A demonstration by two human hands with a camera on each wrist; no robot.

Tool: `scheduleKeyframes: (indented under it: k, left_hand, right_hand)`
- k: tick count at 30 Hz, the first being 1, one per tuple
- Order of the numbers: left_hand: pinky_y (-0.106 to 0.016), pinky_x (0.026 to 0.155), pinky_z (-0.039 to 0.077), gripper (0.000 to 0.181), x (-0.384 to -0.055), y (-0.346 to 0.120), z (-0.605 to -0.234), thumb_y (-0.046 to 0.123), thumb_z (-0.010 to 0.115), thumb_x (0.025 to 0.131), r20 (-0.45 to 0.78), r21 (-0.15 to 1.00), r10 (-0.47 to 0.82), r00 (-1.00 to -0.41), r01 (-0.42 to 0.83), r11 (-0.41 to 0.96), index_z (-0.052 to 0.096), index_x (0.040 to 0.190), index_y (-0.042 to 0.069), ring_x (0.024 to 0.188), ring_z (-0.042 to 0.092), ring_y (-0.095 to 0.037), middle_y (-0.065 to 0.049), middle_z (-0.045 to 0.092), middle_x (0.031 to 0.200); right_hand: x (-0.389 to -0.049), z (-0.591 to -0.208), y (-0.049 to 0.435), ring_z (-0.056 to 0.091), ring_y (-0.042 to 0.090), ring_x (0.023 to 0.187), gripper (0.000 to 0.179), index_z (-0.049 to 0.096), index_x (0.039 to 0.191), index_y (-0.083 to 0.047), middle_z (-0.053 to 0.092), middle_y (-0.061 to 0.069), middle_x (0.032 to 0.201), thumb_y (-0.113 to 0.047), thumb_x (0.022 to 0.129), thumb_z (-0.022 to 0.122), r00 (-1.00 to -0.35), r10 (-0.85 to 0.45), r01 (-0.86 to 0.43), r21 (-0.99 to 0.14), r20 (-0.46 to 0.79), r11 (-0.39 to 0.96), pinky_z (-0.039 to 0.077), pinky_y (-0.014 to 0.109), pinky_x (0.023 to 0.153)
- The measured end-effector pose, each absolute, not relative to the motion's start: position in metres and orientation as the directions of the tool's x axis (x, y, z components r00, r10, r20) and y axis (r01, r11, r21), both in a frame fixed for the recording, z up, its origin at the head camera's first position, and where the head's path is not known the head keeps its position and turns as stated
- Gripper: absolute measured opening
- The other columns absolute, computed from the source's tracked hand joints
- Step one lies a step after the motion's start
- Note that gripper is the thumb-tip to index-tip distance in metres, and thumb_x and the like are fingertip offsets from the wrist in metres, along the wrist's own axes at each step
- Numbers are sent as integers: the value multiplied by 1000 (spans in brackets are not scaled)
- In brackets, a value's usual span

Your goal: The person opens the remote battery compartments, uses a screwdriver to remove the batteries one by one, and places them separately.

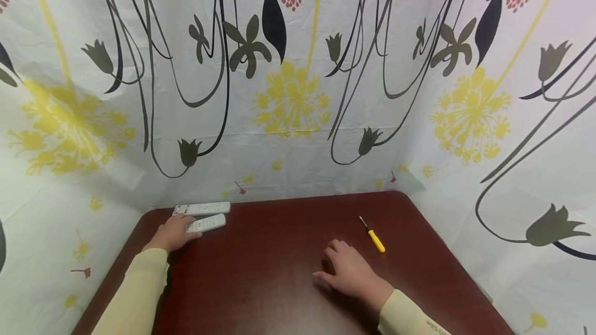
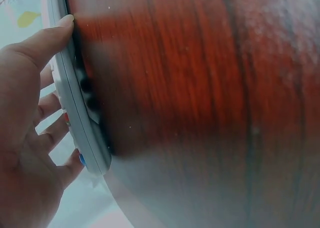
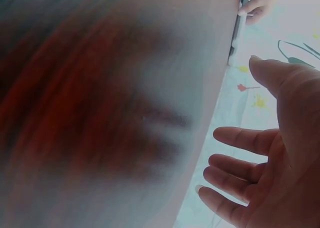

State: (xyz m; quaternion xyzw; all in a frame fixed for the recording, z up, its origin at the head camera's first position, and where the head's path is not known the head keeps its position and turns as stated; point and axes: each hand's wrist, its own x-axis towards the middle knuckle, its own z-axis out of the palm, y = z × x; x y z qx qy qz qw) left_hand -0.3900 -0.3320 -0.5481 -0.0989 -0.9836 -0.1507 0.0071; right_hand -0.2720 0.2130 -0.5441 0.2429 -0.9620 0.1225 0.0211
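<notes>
Two white remote controls lie at the table's far left corner. The back remote control (image 1: 205,209) lies along the far edge, and the front remote control (image 1: 207,223) is slightly angled before it. My left hand (image 1: 172,233) grips the front one by its left end. In the left wrist view its thumb (image 2: 55,38) presses the near side of the gripped remote control (image 2: 82,113), while the other fingers reach over its buttons. My right hand (image 1: 351,273) hovers low over the table with relaxed, spread fingers, holding nothing. Nearest to it is a yellow-handled screwdriver (image 1: 374,239), beyond its fingertips.
The dark red-brown wooden table (image 1: 261,273) has rounded far corners. A white curtain (image 1: 288,164) with printed flowers surrounds it at the back and both sides, close against the far edge. The screwdriver's metal tip points away to the far left.
</notes>
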Motion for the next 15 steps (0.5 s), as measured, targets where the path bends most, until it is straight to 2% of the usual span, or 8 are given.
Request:
scheduleKeyframes:
  k: [6, 15]
  left_hand:
    - [-77, 103, 45, 62, -390, -332, -550, 42, 82, 99, 49, 302, 197, -979, 202, 932, 68, 140, -2, 134, 56, -56, -34, 59, 147]
    - [-66, 105, 49, 64, -392, -331, -558, 44, 86, 96, 62, 360, 202, -978, 210, 909, 70, 138, -2, 130, 60, -48, -30, 61, 145]
  right_hand:
    - [-274, -545, 214, 55, 16, 99, 58, 75, 118, -13, 60, -1, 117, -68, 97, 76, -881, -462, -473, -230, 102, 851, 55, 44, 84]
    - [-276, -546, 214, 55, 16, 98, 58, 75, 119, -13, 61, -1, 116, -67, 98, 76, -882, -460, -470, -223, 101, 854, 56, 43, 83]
